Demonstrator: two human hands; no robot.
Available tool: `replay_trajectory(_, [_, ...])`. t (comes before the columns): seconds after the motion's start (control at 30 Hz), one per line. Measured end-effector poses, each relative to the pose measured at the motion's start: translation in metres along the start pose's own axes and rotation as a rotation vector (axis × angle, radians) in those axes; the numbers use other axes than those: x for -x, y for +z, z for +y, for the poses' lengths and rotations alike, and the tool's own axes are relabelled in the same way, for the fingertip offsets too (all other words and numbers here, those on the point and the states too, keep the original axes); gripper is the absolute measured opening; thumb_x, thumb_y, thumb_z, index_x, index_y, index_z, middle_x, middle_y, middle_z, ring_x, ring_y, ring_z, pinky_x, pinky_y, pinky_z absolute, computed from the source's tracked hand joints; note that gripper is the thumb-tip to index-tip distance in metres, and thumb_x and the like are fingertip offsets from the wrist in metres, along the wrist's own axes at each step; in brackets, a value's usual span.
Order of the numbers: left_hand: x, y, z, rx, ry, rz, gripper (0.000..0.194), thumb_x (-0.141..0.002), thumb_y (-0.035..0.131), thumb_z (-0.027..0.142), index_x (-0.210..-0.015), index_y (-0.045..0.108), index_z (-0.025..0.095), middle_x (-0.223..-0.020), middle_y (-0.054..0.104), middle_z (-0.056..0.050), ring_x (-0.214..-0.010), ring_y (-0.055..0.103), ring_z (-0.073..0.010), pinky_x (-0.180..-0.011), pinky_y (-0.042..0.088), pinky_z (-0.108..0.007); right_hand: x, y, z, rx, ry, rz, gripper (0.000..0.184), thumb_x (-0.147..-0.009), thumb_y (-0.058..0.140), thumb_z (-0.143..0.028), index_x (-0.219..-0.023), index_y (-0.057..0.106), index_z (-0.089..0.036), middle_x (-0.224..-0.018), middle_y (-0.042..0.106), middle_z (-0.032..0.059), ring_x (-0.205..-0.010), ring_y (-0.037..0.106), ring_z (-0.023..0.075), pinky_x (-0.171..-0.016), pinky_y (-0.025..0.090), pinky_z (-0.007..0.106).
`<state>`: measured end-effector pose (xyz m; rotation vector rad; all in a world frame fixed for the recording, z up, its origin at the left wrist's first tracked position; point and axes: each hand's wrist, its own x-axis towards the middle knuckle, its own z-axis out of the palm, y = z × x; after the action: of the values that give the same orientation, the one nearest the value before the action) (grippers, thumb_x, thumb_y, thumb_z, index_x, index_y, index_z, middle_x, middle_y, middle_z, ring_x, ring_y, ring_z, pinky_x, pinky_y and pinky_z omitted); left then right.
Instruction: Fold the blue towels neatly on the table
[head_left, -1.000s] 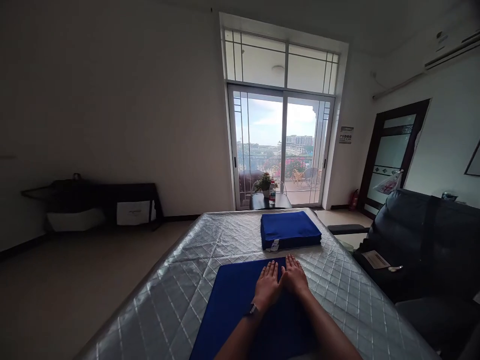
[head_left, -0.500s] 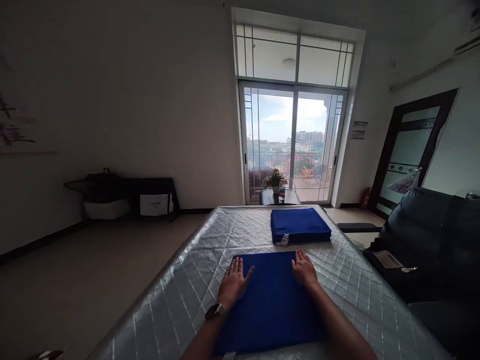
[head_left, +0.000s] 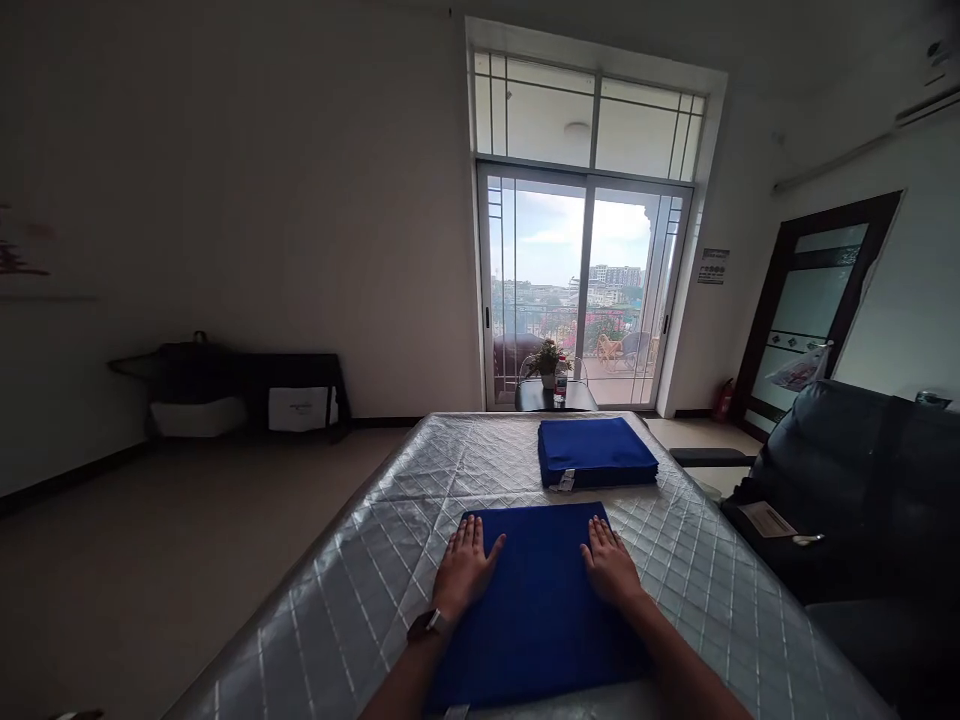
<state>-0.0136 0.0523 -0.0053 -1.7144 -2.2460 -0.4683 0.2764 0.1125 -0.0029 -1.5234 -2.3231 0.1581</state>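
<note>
A folded blue cloth point(head_left: 541, 600) lies flat on the silver quilted mattress point(head_left: 360, 590) right in front of me. My left hand point(head_left: 465, 567) rests flat on the cloth's left side, fingers spread, a watch on its wrist. My right hand point(head_left: 609, 563) lies flat on the cloth's right side, fingers stretched out. Neither hand holds anything. Farther along the mattress sits a stack of folded blue cloths point(head_left: 594, 452) with a small white tag at its near edge.
A dark leather sofa point(head_left: 862, 480) stands close on the right, with a paper on it. Beyond the mattress are a small dark table with a potted plant point(head_left: 547, 362) and glass sliding balcony doors point(head_left: 581, 290). A low dark bench point(head_left: 240, 385) lines the left wall; bare floor lies between.
My hands, together at the cloth's middle a second ago, have slid apart to its left and right sides. In the last half second they have barely moved.
</note>
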Motion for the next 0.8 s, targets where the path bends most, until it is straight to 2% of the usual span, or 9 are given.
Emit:
replay_trajectory(0.17, [-0.006,-0.009,0.0,-0.035,-0.013,-0.084,0.095,-0.095,0.011,0.07,-0.154,0.033,-0.002,-0.163,0.031,-0.025,-0.154,0.031,-0.0332,-0.125,0.03,-0.05,0.002,-0.001,-0.001,-0.029,0.023,0.023,0.073,-0.099,0.017,-0.047,-0.16,0.024,-0.007,-0.17,0.02,0.0104,-0.158,0.016,0.0206,-0.128,0.013,0.038])
replay_trajectory(0.27, [-0.01,-0.016,0.02,-0.052,-0.041,-0.098,0.101,-0.094,0.008,0.072,-0.152,0.032,-0.007,-0.162,0.031,-0.028,-0.154,0.03,-0.0361,-0.125,0.028,-0.052,0.001,-0.001,-0.001,-0.036,0.027,0.04,0.073,-0.099,0.017,-0.047,-0.159,0.024,-0.005,-0.17,0.02,0.0113,-0.158,0.015,0.0207,-0.128,0.013,0.038])
replay_trajectory(0.33, [-0.009,-0.017,0.051,-0.031,0.028,-0.086,0.098,-0.095,0.007,0.07,-0.154,0.031,-0.005,-0.164,0.03,-0.026,-0.155,0.027,-0.0338,-0.126,0.027,-0.049,0.002,-0.001,-0.001,-0.038,0.03,0.043,0.072,-0.1,0.016,-0.046,-0.16,0.024,-0.006,-0.169,0.02,0.0114,-0.158,0.015,0.0206,-0.128,0.013,0.038])
replay_trajectory(0.4, [-0.002,-0.015,0.092,0.043,0.175,-0.095,0.091,-0.098,0.007,0.066,-0.155,0.031,0.0,-0.165,0.032,-0.022,-0.156,0.027,-0.0296,-0.127,0.029,-0.045,0.003,0.0,-0.001,-0.036,0.031,0.04,0.071,-0.1,0.017,-0.043,-0.16,0.023,-0.006,-0.169,0.02,0.0119,-0.158,0.015,0.0207,-0.128,0.014,0.039])
replay_trajectory(0.5, [0.014,-0.008,0.152,0.184,0.375,-0.117,0.081,-0.1,0.008,0.061,-0.157,0.031,0.007,-0.165,0.033,-0.017,-0.156,0.027,-0.0264,-0.127,0.029,-0.046,0.006,-0.001,0.002,-0.012,-0.023,0.032,0.068,-0.099,0.02,-0.036,-0.16,0.024,-0.006,-0.17,0.018,0.0121,-0.158,0.014,0.0215,-0.128,0.013,0.039])
replay_trajectory(0.57, [0.023,-0.003,0.176,0.234,0.439,-0.123,0.077,-0.101,0.01,0.059,-0.158,0.03,0.01,-0.165,0.034,-0.016,-0.156,0.028,-0.0256,-0.127,0.03,-0.048,0.008,-0.001,0.005,0.003,-0.066,0.027,0.067,-0.097,0.024,-0.033,-0.16,0.024,-0.008,-0.17,0.016,0.0109,-0.159,0.012,0.0223,-0.129,0.011,0.039])
replay_trajectory(0.67, [0.028,0.001,0.18,0.23,0.435,-0.131,0.074,-0.102,0.011,0.056,-0.157,0.031,0.01,-0.164,0.036,-0.017,-0.155,0.03,-0.0259,-0.127,0.031,-0.05,0.008,-0.001,0.006,-0.008,-0.052,0.029,0.067,-0.098,0.024,-0.033,-0.16,0.023,-0.007,-0.17,0.016,0.0107,-0.158,0.013,0.0219,-0.129,0.011,0.038])
replay_trajectory(0.8, [0.025,0.0,0.142,0.149,0.384,-0.149,0.073,-0.102,0.012,0.054,-0.157,0.033,0.01,-0.165,0.033,-0.015,-0.156,0.027,-0.0257,-0.128,0.028,-0.049,0.005,-0.002,0.001,-0.054,-0.007,0.045,0.068,-0.1,0.019,-0.038,-0.159,0.024,-0.005,-0.169,0.02,0.0132,-0.158,0.014,0.022,-0.128,0.014,0.04])
